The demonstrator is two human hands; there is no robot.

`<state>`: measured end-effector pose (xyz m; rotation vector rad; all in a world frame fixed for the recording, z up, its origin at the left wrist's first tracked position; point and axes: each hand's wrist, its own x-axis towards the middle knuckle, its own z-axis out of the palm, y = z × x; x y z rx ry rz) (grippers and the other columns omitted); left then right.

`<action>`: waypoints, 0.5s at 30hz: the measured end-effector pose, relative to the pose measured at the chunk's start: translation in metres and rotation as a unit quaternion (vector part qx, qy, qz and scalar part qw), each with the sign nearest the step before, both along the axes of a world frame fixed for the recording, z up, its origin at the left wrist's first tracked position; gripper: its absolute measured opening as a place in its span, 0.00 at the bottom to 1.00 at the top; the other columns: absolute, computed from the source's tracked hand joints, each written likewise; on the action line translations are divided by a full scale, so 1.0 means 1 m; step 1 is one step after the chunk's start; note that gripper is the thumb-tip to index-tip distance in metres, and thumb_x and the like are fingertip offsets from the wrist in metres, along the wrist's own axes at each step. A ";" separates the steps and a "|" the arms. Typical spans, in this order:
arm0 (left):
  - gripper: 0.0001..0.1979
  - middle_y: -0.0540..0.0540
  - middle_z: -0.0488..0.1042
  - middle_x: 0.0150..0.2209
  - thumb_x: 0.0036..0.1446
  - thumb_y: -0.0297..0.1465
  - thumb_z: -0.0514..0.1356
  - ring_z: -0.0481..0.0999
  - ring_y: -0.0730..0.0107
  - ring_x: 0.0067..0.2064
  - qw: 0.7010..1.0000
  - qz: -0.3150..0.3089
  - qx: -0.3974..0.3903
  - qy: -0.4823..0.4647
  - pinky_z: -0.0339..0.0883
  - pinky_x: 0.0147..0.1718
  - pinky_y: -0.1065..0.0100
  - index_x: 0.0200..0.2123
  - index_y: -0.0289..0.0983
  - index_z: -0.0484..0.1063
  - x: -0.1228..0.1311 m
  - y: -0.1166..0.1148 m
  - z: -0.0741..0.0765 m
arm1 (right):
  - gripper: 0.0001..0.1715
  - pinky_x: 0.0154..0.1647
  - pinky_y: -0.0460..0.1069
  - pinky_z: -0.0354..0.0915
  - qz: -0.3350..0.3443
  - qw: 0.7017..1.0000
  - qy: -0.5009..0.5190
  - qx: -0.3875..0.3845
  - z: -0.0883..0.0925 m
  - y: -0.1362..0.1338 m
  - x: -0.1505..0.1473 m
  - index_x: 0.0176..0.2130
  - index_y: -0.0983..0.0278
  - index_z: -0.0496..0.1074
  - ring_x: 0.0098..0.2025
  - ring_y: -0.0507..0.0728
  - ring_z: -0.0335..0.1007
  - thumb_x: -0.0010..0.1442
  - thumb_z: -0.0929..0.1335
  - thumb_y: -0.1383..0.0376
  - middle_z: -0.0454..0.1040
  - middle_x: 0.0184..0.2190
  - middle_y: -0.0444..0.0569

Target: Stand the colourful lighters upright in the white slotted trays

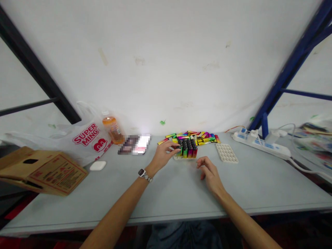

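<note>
Upright lighters (190,152) with black tops and shiny rainbow bodies stand in close rows in a pale tray (178,158). At the left end of these rows, my left hand (164,154) pinches a lighter by its black top; its body is hard to make out among the others. My right hand (209,172) is just in front of the tray's right side, its fingers loosely bent and apart, with nothing visible in them. Behind the rows lies a loose pile of metallic-coloured lighters (206,140), up against the wall. To the right lies a second pale tray (227,153) with rows of round hollows.
On the left are a cardboard box (57,171), a plastic bag (67,138), an orange drink bottle (113,129) and a white case (98,165). A blurred-out flat item (135,144) lies behind my left hand. A power strip (261,143) with cables sits right.
</note>
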<state>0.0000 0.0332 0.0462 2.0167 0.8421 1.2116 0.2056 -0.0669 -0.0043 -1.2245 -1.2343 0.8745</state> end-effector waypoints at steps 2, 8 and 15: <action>0.14 0.43 0.77 0.38 0.53 0.40 0.66 0.76 0.68 0.37 1.000 0.000 0.004 0.007 0.74 0.34 0.68 0.39 0.37 0.79 0.003 0.005 -0.001 | 0.09 0.20 0.46 0.60 -0.009 1.000 0.020 -0.019 -0.001 -0.001 0.002 0.36 0.62 0.67 0.28 0.54 0.61 0.54 0.62 0.62 0.67 0.30 0.47; 0.14 0.43 0.78 0.37 0.53 0.39 0.66 0.77 0.68 0.36 1.000 -0.002 0.007 0.025 0.73 0.33 0.69 0.39 0.37 0.79 0.008 0.012 -0.008 | 0.17 0.21 0.47 0.59 0.002 1.000 0.002 -0.020 0.002 -0.003 -0.001 0.31 0.62 0.69 0.23 0.52 0.59 0.61 0.61 0.53 0.67 0.29 0.45; 0.14 0.43 0.79 0.38 0.53 0.38 0.66 0.77 0.68 0.37 1.000 -0.007 0.000 0.020 0.73 0.34 0.68 0.40 0.36 0.79 0.011 0.014 -0.017 | 0.21 0.23 0.47 0.59 0.000 1.000 -0.013 -0.028 0.004 -0.004 -0.001 0.27 0.63 0.68 0.22 0.52 0.61 0.62 0.61 0.52 0.68 0.27 0.45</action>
